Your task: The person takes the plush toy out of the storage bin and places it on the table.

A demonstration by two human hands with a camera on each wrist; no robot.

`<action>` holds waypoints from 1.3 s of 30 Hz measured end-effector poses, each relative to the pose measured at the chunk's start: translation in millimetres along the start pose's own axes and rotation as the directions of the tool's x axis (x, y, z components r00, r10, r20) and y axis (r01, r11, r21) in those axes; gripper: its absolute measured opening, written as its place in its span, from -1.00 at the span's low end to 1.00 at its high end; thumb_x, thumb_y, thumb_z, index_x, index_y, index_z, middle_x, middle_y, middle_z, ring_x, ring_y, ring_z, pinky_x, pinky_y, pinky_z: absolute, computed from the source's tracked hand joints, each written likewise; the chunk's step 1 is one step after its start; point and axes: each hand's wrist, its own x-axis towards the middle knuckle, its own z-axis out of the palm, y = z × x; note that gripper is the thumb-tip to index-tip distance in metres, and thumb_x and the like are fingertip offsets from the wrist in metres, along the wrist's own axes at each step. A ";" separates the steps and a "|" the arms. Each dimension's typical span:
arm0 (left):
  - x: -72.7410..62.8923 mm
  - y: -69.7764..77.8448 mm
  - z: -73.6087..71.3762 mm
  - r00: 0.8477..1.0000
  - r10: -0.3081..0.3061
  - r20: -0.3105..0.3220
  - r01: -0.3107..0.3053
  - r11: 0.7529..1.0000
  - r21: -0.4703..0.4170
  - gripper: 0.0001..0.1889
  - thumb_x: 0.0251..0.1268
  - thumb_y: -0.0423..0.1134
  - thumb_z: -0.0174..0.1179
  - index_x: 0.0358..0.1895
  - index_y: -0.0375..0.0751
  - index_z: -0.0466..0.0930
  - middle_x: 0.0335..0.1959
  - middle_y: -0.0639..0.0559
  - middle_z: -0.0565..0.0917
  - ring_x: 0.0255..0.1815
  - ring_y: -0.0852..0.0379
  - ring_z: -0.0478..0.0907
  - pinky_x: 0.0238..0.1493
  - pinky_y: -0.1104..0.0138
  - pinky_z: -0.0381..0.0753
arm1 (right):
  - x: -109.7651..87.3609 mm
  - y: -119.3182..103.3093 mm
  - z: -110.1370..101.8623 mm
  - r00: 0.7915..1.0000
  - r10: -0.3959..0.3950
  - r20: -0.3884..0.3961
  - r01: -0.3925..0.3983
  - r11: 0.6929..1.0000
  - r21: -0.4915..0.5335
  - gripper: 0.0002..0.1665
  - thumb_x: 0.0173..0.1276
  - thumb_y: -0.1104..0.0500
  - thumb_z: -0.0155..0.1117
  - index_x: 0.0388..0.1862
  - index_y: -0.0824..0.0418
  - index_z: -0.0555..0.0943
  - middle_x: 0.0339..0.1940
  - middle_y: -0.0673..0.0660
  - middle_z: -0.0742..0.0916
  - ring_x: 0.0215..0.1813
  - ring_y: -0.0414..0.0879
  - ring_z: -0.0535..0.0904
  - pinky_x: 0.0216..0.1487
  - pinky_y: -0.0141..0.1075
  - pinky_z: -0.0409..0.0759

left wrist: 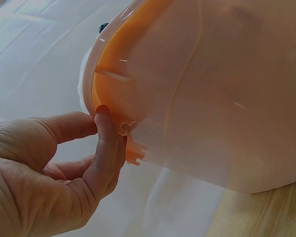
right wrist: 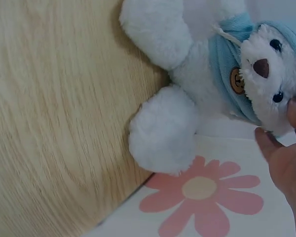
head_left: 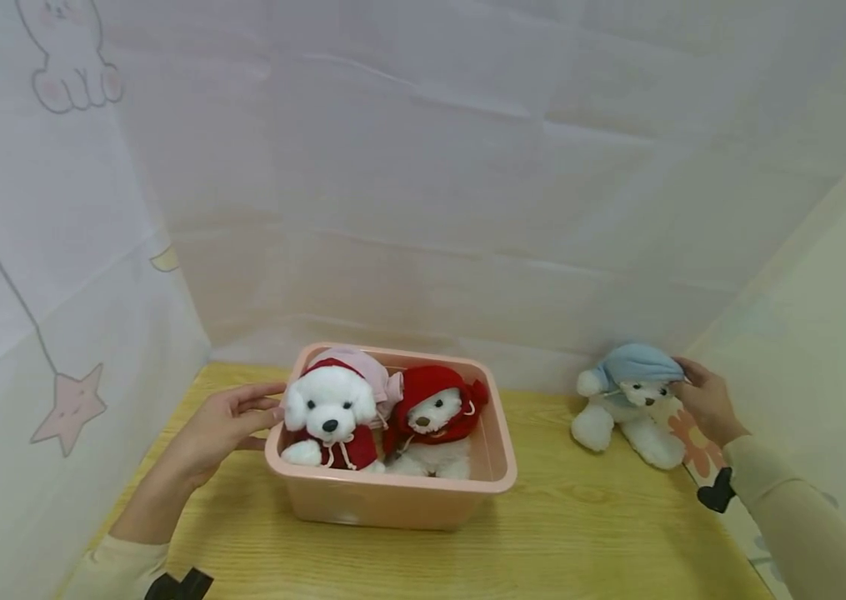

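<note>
A pink plastic bin [head_left: 392, 504] stands on the table, with its left rim pinched between the thumb and fingers of my left hand [head_left: 223, 429]. The left wrist view shows the fingertips at the edge of the bin wall [left wrist: 227, 108]. Far to the right sits a white plush bear [head_left: 636, 408] in a light blue hood, leaning by the back wall. My right hand [head_left: 708, 404] grips the side of its head, thumb near the cheek in the right wrist view. The fingers behind the hood are partly hidden.
In the bin lie a white plush dog [head_left: 331, 408] in red, a plush toy in a red hood [head_left: 433, 408] and a pink cloth item [head_left: 362, 367] behind them. The wooden table [head_left: 565, 517] meets a pale wall covering [head_left: 430, 208] on three sides.
</note>
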 end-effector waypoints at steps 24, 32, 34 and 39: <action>5.2 -13.2 12.2 0.999 -0.027 0.017 0.027 1.000 0.001 -0.34 0.45 -0.21 0.31 0.47 -0.45 0.29 0.14 -0.36 0.53 0.10 -0.17 0.60 -0.06 0.06 0.73 | 4.5 -49.5 -37.9 0.913 0.178 0.366 -0.064 0.951 -0.303 -0.05 0.35 0.35 0.12 0.50 0.69 -0.15 0.31 0.76 0.21 -0.05 0.36 0.43 -0.27 -0.01 0.49; 3.6 -11.2 6.8 1.000 -0.029 0.003 0.029 0.999 0.029 -0.33 0.44 -0.19 0.31 0.48 -0.43 0.30 0.13 -0.34 0.53 0.10 -0.16 0.60 -0.06 0.08 0.73 | 5.9 -87.5 -24.7 0.979 0.054 0.197 0.023 0.930 -0.368 -0.07 0.45 0.17 0.08 0.53 0.64 -0.11 0.03 0.70 0.42 -0.27 0.39 0.44 -0.35 0.08 0.48; 3.2 -9.2 4.7 1.000 -0.026 -0.005 0.026 0.999 0.034 -0.32 0.44 -0.18 0.32 0.48 -0.42 0.30 0.13 -0.34 0.53 0.09 -0.15 0.60 -0.06 0.08 0.73 | 5.2 -104.0 -19.7 0.987 0.006 0.162 0.054 0.930 -0.363 -0.11 0.50 0.11 0.05 0.54 0.61 -0.05 0.02 0.67 0.45 -0.24 0.41 0.46 -0.32 0.13 0.51; -0.3 -2.0 0.2 1.000 -0.026 -0.014 0.027 0.998 0.052 -0.30 0.43 -0.15 0.33 0.49 -0.41 0.30 0.14 -0.34 0.53 0.09 -0.13 0.61 -0.06 0.09 0.73 | -4.5 -146.4 -1.2 0.986 -0.086 0.141 0.131 0.927 -0.352 -0.17 0.63 -0.08 -0.01 0.54 0.52 0.10 0.38 0.67 0.29 0.28 0.58 0.30 0.03 0.37 0.49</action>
